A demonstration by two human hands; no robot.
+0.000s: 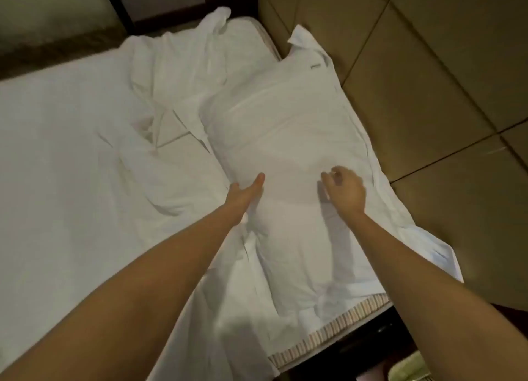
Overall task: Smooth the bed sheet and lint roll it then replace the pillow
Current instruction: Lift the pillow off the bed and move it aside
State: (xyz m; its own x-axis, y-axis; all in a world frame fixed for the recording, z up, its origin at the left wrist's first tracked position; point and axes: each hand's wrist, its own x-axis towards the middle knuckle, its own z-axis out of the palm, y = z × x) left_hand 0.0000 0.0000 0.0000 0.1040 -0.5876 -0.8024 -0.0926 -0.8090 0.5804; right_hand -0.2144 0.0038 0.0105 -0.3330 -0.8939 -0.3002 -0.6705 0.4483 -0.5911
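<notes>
The pillow (285, 140) lies at the bed's head, against the headboard (428, 80). The left hand (247, 192) presses its side with straight fingers. The right hand (344, 189) curls loosely on top, and I cannot tell if it grips. Tugging the pillow may bunch the rumpled sheet (137, 158) further.

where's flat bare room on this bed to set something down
The smooth sheet on the left is free, up to the rumpled folds in the middle. The right side is crowded: the pillow lies along the headboard, with the left hand against its side and the right hand over it.
</notes>
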